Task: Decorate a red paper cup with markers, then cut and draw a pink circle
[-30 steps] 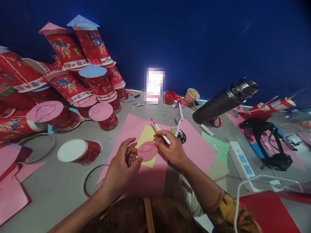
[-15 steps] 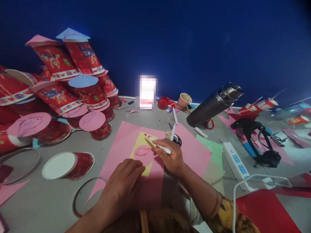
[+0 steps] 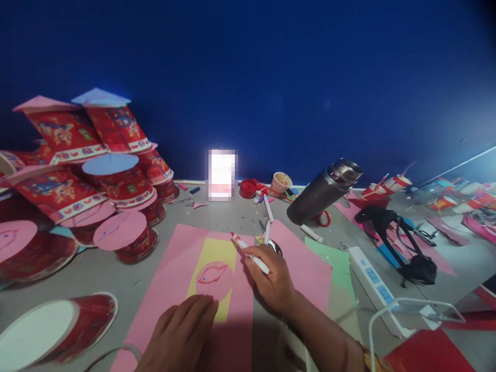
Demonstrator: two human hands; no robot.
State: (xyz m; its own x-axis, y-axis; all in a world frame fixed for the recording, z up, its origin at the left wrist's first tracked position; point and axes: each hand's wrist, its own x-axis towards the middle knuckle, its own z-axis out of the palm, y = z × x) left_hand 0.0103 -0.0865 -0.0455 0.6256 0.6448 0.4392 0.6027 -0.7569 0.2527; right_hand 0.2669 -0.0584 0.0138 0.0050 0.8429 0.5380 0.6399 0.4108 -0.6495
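My right hand [image 3: 273, 279] is closed around a white marker [image 3: 256, 259] whose red tip points up and left, just past the upper right corner of a yellow paper strip [image 3: 222, 313]. On that strip lies a pink paper circle [image 3: 223, 284] bearing a red, fish-like outline and a small blue dot. My left hand [image 3: 186, 325] rests flat, fingers stretched out, with its fingertips at the circle's lower edge. Under both is a large pink sheet [image 3: 166, 279]. Beyond the right hand stands a dark round object, partly covered by it, which I cannot make out.
Red paper cups [image 3: 120, 124] with pink and blue paper tops are stacked on the left. A white-bottomed cup [image 3: 39, 330] lies nearer. Behind the sheet are a tilted black flask [image 3: 321, 194] and a small paper cup [image 3: 282, 183]. A power strip [image 3: 374, 287] and black straps [image 3: 391, 237] are rightward.
The head view has shifted, so the table things appear lower and further left. My right hand has drawn the marker rightward, off the yellow strip. My left hand stays by the circle.
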